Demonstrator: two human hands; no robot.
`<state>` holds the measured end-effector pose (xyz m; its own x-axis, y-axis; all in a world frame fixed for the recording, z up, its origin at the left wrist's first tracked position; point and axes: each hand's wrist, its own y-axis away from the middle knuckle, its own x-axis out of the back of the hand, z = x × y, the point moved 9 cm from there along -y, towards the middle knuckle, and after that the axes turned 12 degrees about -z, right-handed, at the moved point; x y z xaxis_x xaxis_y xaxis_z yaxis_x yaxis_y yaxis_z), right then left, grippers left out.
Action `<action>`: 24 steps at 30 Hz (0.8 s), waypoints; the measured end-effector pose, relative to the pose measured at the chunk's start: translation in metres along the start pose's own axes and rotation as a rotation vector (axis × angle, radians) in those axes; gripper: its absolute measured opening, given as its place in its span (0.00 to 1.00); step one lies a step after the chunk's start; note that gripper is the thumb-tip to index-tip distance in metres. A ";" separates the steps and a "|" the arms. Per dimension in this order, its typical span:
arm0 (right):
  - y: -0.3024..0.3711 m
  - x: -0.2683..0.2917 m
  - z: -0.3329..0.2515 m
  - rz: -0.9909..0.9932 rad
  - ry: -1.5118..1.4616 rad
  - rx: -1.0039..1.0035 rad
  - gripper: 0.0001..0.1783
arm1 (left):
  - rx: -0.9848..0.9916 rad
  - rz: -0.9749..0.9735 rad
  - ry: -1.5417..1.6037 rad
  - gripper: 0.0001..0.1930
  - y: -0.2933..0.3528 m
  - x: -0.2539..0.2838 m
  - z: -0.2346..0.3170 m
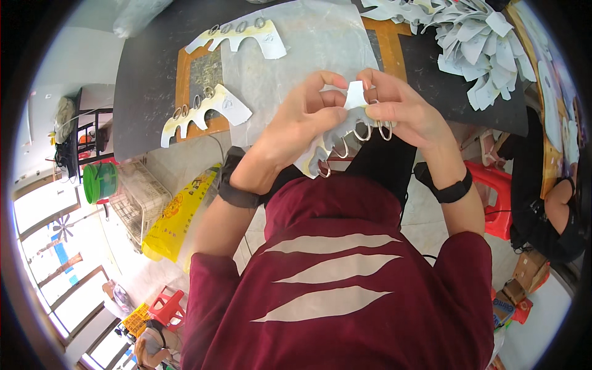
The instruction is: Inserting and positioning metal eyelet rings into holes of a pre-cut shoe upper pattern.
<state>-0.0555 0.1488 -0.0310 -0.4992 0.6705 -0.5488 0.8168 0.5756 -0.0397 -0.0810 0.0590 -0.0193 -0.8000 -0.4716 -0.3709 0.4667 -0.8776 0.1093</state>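
Observation:
Just past the table's near edge, above my lap, I hold a whitish scalloped cut piece [354, 97] that looks like leather or fabric. Several oval metal rings [342, 148] hang from its tabs, and yellowish patches show on it. My left hand [308, 114] pinches the piece between thumb and fingers. My right hand [404, 108] grips it close to its white upper tab, thumb and fingers closed. Two similar pieces with rings lie on the table: one piece [269, 42] farther back, another piece [231, 106] nearer on the left.
A translucent sheet [302, 37] covers the middle of the dark table [145, 92]. Many loose white cut pieces [481, 46] are heaped at the back right. A yellow bag [182, 216], a crate [139, 191] and a green bucket [98, 182] stand left. At right, someone sits near a red stool [490, 197].

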 end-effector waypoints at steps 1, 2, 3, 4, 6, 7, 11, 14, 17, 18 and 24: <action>0.000 0.000 -0.001 0.002 -0.001 -0.002 0.11 | 0.022 0.047 0.095 0.15 0.001 0.003 -0.004; 0.000 -0.001 -0.003 0.007 0.048 0.004 0.12 | 0.045 0.094 0.190 0.14 0.003 0.005 -0.007; 0.000 -0.001 -0.007 0.012 0.097 0.010 0.12 | 0.045 0.092 0.192 0.14 0.003 0.005 -0.005; 0.000 -0.003 -0.010 0.014 0.097 0.009 0.12 | 0.110 0.093 0.151 0.12 0.004 0.004 -0.008; 0.000 -0.007 -0.010 0.009 0.135 -0.058 0.12 | 0.173 0.092 0.111 0.11 0.006 0.002 -0.008; 0.000 -0.007 -0.009 0.010 0.135 -0.059 0.12 | 0.186 0.007 -0.024 0.11 0.006 -0.005 -0.003; 0.002 -0.007 -0.005 0.000 0.076 -0.008 0.13 | 0.140 -0.097 -0.158 0.12 0.006 -0.006 -0.004; 0.002 -0.010 -0.001 -0.020 -0.025 0.050 0.15 | 0.109 -0.161 -0.067 0.15 0.006 -0.008 -0.010; 0.003 -0.012 0.003 -0.033 -0.087 0.091 0.15 | 0.068 -0.180 0.014 0.14 0.007 -0.010 -0.014; 0.003 -0.013 0.004 -0.034 -0.103 0.108 0.15 | 0.071 -0.181 0.015 0.14 0.007 -0.011 -0.014; 0.007 -0.016 0.007 -0.021 -0.139 0.081 0.15 | 0.065 -0.247 -0.057 0.13 0.010 -0.012 -0.013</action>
<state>-0.0402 0.1388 -0.0280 -0.4759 0.5845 -0.6572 0.8302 0.5451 -0.1164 -0.0616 0.0572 -0.0253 -0.9077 -0.2447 -0.3410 0.2308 -0.9696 0.0815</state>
